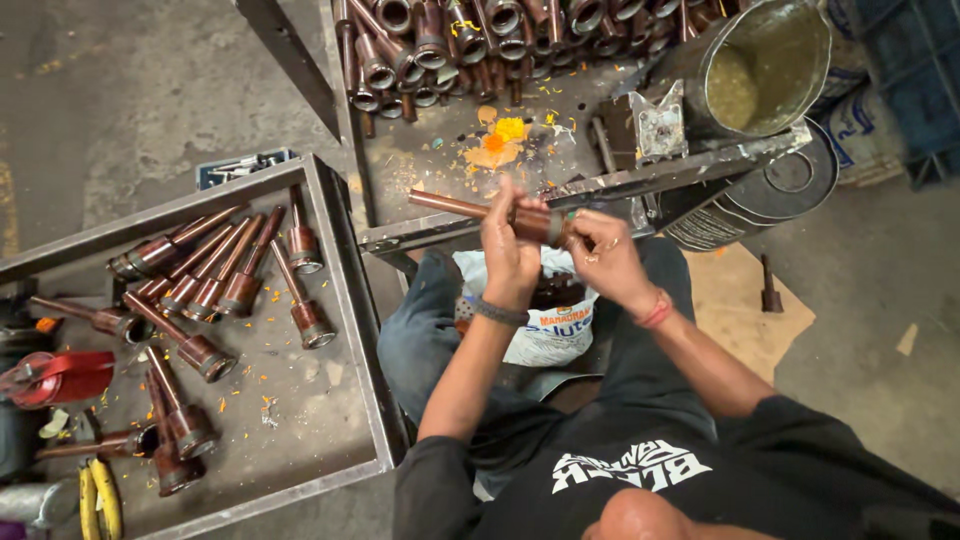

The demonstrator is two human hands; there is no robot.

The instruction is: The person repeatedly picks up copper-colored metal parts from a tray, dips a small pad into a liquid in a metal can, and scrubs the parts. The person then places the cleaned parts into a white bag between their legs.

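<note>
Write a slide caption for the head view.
Both hands, left hand and right hand, grip a copper-coloured tube above a metal tray.

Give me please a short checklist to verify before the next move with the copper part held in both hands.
1. Left hand wraps the copper part: ok.
2. Right hand is at the wide end of the part: ok.
3. Part is held above the table edge, apart from it: ok.
4. Left tray has bare floor among its parts: ok.
5. Wide end seated straight: cannot tell, fingers hide it.

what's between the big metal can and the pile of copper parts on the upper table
In the head view, a small grimy metal block stands between the metal can and the copper parts, on the table.
</note>
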